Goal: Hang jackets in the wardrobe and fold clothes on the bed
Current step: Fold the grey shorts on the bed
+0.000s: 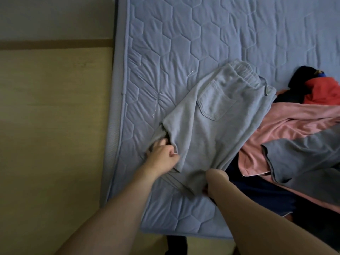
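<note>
Grey sweatpants (207, 129) lie on the bed (184, 43), waistband twd the far side, back pocket facing up, legs twd the person. Bed has a blue quilted cover w/ hexagon stitching.

Left hand (162, 152) grips the left edge of the pants near the hem, fingers curled round the fabric, thumb on top. Right hand (216, 181) is bunched on the lower right part of the pants, cloth gathered at it; fingers mostly hidden under the wrist, but it looks clenched on the fabric.

Just right of the pants, touching them: pink garment (287, 126) spread out, a darker grey garment (303, 155) lying over it. Beyond those, a red garment (323, 91) & sth black (301, 74) in a heap. A dark navy piece (257, 192) sits under the pink one at the near edge.

Wood floor (51, 126) left of the bed.
</note>
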The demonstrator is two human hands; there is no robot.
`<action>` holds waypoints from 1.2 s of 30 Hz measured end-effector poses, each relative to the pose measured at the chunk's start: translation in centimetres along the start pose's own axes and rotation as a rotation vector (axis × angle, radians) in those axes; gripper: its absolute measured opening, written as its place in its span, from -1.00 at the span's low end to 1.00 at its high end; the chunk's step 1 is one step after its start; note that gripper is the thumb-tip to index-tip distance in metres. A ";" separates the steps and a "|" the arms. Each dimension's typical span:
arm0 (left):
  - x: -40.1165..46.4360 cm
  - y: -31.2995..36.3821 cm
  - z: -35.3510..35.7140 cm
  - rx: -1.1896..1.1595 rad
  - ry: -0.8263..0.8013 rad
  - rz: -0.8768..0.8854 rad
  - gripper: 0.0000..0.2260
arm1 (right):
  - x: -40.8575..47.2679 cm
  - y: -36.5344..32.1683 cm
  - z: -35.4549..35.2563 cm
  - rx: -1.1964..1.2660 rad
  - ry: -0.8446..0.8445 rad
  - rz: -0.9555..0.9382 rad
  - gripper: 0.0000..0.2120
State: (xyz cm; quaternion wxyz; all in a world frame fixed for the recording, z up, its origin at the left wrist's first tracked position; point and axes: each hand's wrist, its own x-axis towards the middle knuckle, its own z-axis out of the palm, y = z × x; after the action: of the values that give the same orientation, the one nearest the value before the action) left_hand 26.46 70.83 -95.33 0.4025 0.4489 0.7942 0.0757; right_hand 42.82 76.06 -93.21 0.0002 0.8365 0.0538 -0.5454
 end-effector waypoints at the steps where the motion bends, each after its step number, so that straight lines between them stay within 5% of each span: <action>1: 0.4 -1.2 -0.6 0.082 0.048 -0.002 -0.76 | 0.4 0.1 0.2 -0.122 -0.055 0.003 -0.70; 6: 1.1 -6.4 -4.4 -0.008 0.347 -0.410 -0.80 | 0.9 0.8 -0.4 -0.386 -0.083 0.094 -0.71; 8: 1.3 -6.4 -5.0 0.021 0.411 -0.359 -0.81 | 0.1 0.8 -0.7 -0.450 -0.145 0.129 -0.73; 12: 3.4 -4.2 -4.7 0.120 0.210 -0.332 -0.34 | -0.2 1.5 -0.7 -0.532 -0.254 0.135 -0.76; 15: 5.5 -3.2 -4.4 0.184 0.073 -0.355 -0.53 | 0.3 2.2 -0.6 -0.655 -0.239 0.137 -0.71; 17: 6.3 -3.3 -5.3 -0.028 0.165 -0.383 -0.76 | 1.0 2.5 -0.8 -0.739 -0.223 0.108 -0.71; 19: 6.3 -4.3 -5.8 0.000 0.271 -0.434 -0.84 | 1.6 2.9 -0.8 -0.822 -0.228 0.089 -0.75; 22: 5.7 -4.6 -5.4 0.076 0.283 -0.502 -0.68 | 1.6 3.7 -0.6 -0.863 -0.295 0.117 -0.79; 26: 6.5 -3.1 -5.4 -0.174 0.102 -0.432 -0.37 | 1.1 4.4 -0.4 -0.922 -0.415 0.088 -0.87; 28: 7.4 -3.0 -6.4 -0.174 0.083 -0.371 -0.49 | 0.8 3.7 -1.1 -0.879 -0.498 0.127 -0.85; 32: 6.9 -3.6 -7.6 0.086 0.232 -0.273 -0.74 | 2.0 1.7 -2.1 -0.486 -0.375 -0.027 -0.38; 36: 5.6 -1.9 -7.7 0.136 0.409 -0.117 -0.92 | 2.7 1.4 -1.5 -0.453 -0.184 -0.254 -0.52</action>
State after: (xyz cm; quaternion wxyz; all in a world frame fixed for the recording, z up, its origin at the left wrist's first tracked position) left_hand 18.23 75.92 -94.32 0.2057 0.4033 0.8873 0.0880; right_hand 45.40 75.02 -95.19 0.1239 0.7487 0.2787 -0.5886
